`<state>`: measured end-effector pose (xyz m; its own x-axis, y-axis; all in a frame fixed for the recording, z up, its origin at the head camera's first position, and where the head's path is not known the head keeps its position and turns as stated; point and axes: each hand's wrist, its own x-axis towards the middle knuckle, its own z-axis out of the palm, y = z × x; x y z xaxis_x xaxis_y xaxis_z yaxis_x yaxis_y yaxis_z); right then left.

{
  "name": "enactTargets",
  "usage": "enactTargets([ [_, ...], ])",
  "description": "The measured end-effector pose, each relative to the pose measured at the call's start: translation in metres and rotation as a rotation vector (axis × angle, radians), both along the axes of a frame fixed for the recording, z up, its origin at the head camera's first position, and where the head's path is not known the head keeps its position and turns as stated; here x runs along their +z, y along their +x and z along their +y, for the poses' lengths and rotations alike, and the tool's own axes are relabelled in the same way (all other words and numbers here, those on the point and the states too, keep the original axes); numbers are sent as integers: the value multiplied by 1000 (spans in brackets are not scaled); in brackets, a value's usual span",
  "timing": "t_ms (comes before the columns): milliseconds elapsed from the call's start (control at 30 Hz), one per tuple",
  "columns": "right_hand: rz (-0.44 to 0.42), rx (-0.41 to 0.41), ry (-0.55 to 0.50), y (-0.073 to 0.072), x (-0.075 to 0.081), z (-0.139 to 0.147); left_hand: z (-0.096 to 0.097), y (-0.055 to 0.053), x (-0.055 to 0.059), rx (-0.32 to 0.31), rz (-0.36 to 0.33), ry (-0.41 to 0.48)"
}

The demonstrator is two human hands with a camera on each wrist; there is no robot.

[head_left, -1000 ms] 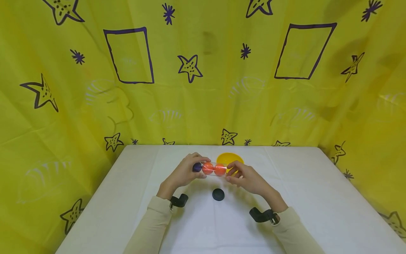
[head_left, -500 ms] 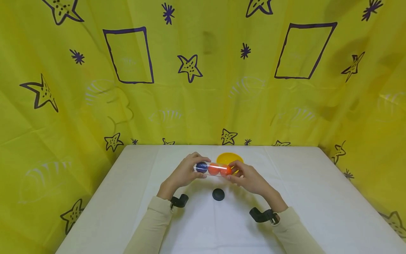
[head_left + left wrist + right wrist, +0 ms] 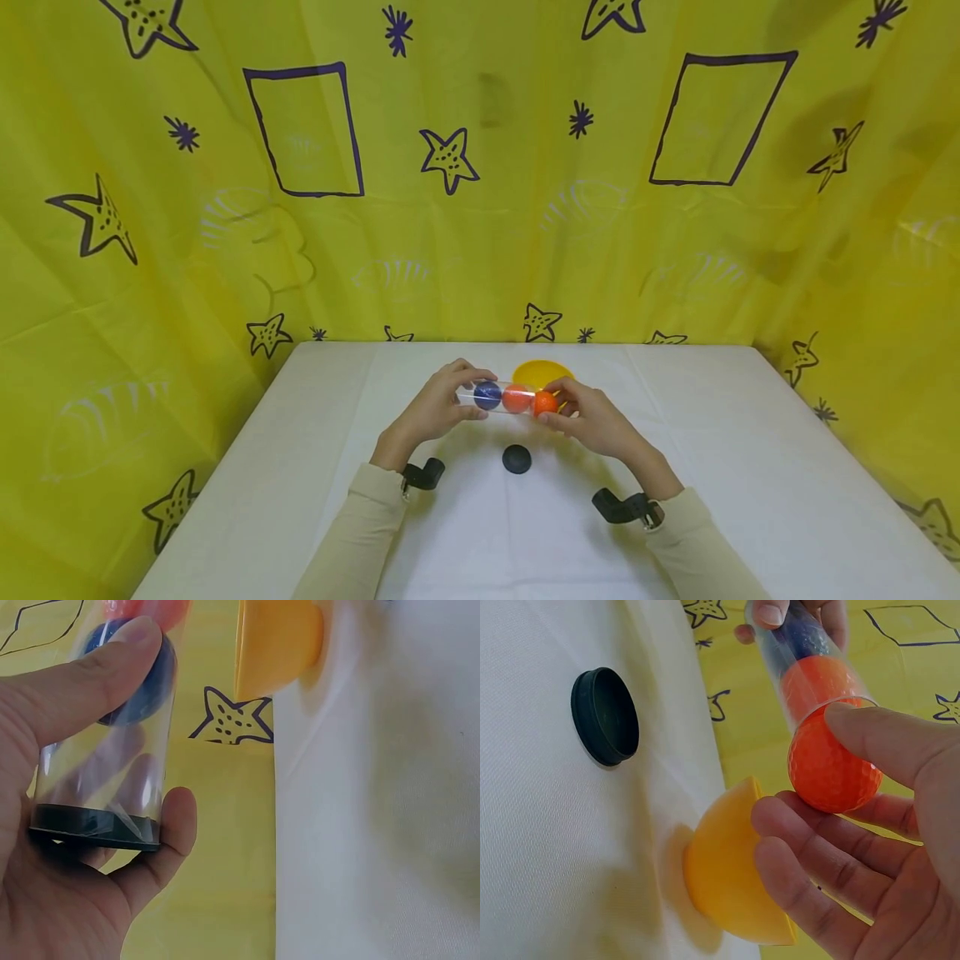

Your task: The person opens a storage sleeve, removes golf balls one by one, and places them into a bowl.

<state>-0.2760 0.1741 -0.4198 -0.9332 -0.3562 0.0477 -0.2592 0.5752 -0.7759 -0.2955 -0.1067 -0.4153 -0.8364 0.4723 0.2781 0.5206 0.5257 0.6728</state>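
My left hand (image 3: 431,410) grips a clear plastic tube (image 3: 97,776), held sideways above the table. A dark cap (image 3: 94,826) closes the tube's left end, near the palm. Inside lie a blue ball (image 3: 487,395) and an orange golf ball (image 3: 516,398). At the uncapped right end, a second dimpled orange golf ball (image 3: 832,769) sticks mostly out past the rim. My right hand (image 3: 588,417) holds this ball, thumb on top by the rim and fingers beneath. In the head view those fingers partly cover it.
Behind the right hand stands a yellow bowl (image 3: 542,375) on the white-covered table (image 3: 360,533). Nearer to me lies a loose dark round lid (image 3: 517,459), below the tube. A yellow patterned curtain (image 3: 480,250) surrounds the table's back and sides.
The balls have slid rightward along the tube, away from the capped end. The rightmost orange golf ball has come out of the open end into the right hand's fingers. Both hands stay nearly in place.
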Motion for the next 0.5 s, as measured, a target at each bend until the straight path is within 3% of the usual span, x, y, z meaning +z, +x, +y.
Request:
enactTargets([
  [233,2,-25,13,-1,-1,0,-1,-1,0,6,-10,4],
  [500,62,-5,10,-2,-2,2,-1,-1,-1,10,-10,16],
])
